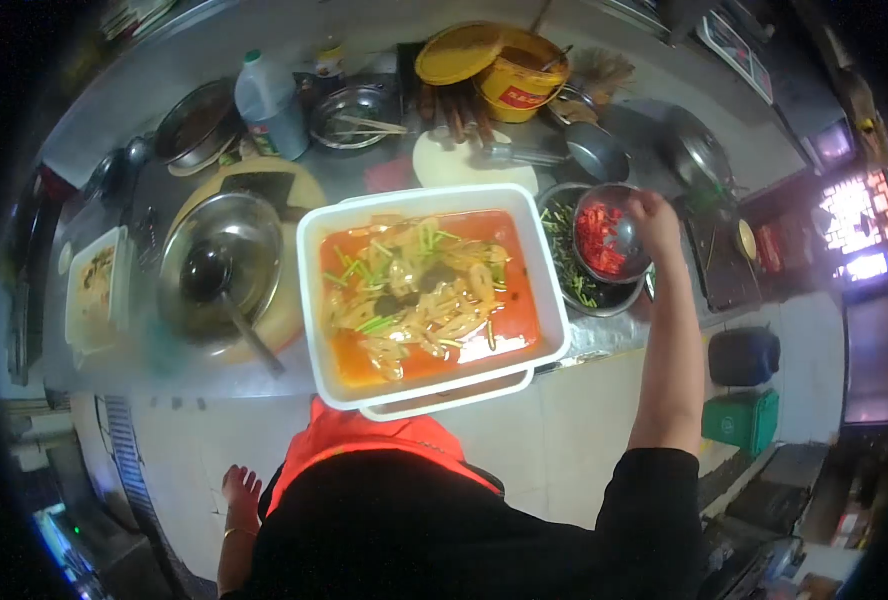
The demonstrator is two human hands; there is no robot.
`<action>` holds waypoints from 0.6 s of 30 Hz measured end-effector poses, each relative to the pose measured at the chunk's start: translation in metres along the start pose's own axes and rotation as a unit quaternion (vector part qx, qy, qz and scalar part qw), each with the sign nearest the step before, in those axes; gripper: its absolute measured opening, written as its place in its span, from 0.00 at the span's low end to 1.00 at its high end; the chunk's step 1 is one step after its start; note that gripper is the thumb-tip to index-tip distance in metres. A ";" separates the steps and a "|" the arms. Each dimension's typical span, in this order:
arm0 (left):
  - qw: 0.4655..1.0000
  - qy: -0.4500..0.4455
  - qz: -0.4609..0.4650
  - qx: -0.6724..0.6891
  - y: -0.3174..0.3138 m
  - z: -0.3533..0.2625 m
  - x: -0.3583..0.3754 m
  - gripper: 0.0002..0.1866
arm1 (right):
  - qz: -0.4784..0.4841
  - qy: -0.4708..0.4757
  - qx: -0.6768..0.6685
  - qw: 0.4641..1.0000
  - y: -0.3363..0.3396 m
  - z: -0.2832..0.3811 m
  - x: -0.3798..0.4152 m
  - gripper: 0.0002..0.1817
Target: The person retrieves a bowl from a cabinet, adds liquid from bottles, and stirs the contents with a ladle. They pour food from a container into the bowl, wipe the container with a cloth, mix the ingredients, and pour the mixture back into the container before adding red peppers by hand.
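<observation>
My right hand (654, 218) grips the right rim of a small metal bowl (626, 236) holding chopped red peppers (596, 236). That bowl overlaps a larger metal bowl (619, 302) of cut greens (562, 238). To its left, at the counter's front edge, a white plastic tub (310, 300) contains red oily broth with pale slices, dark pieces and green stalks (429, 240). The rim of a second white tub (454, 401) shows beneath it. My left hand (242, 490) hangs low beside my body, fingers apart, holding nothing.
On the left a ladle (249, 335) rests in a wide metal bowl (264, 240), beside another white food tub (119, 290). Along the back stand a plastic jug (269, 105), a bowl with chopsticks (349, 100), a yellow bucket (514, 85) and a saucepan (596, 152).
</observation>
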State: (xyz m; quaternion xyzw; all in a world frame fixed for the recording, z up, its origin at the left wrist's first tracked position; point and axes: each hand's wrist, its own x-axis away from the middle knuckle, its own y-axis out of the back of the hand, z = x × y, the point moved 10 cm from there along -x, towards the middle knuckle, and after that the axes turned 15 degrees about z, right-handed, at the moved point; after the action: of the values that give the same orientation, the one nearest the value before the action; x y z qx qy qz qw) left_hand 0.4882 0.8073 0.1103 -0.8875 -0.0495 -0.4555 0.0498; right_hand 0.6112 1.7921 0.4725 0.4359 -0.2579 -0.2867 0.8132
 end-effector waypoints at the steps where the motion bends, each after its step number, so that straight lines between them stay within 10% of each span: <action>1: 1.000 0.003 -0.001 0.002 -0.001 -0.002 0.006 0.25 | 0.024 -0.023 0.053 0.998 -0.013 -0.018 0.000 0.31; 6: 0.999 0.006 -0.015 -0.030 -0.016 -0.014 0.033 0.24 | 0.057 -0.174 0.170 0.968 -0.091 -0.073 0.014 0.44; 16: 0.999 -0.016 0.005 -0.049 -0.053 -0.029 0.040 0.23 | -0.090 -0.085 0.021 0.992 -0.110 -0.119 -0.013 0.13; 18: 0.999 -0.017 -0.012 -0.048 -0.055 -0.028 0.044 0.23 | -0.085 -0.095 -0.195 0.972 -0.112 -0.152 -0.022 0.10</action>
State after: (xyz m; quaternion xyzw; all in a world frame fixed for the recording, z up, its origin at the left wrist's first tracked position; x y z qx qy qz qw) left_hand 0.4840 0.8595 0.1650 -0.8958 -0.0388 -0.4428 0.0011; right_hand 0.6706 1.8410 0.2986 0.2601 -0.2355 -0.4400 0.8266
